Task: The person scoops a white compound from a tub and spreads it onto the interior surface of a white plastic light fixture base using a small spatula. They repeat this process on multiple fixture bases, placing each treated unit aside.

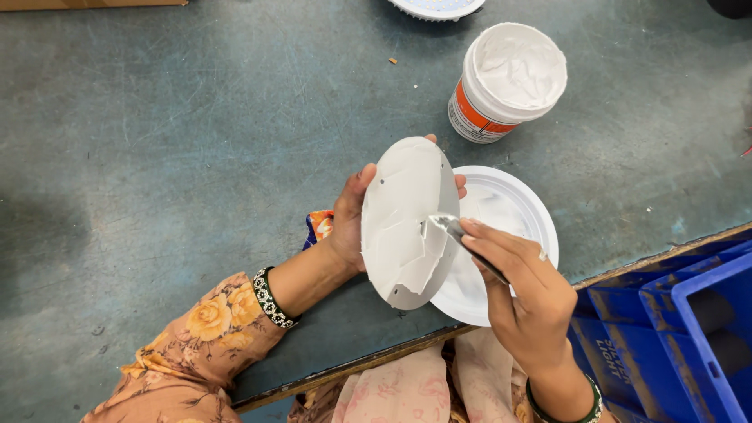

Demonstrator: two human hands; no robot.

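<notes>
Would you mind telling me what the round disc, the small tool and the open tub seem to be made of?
The round disc in the left hand looks like thin metal: a dull grey rim and edge show under a coat of white paste. The small tool in the right hand has a shiny, metal-looking blade. The open tub seems glossy white plastic, filled with the same thick white paste.

Round grey disc (pixel 407 223), tilted on edge above the teal table, face smeared w/ white paste in cracked patches; small metal spatula (pixel 462 239) touches its right side, blade tip coated in paste, handle angled down-right.
</notes>
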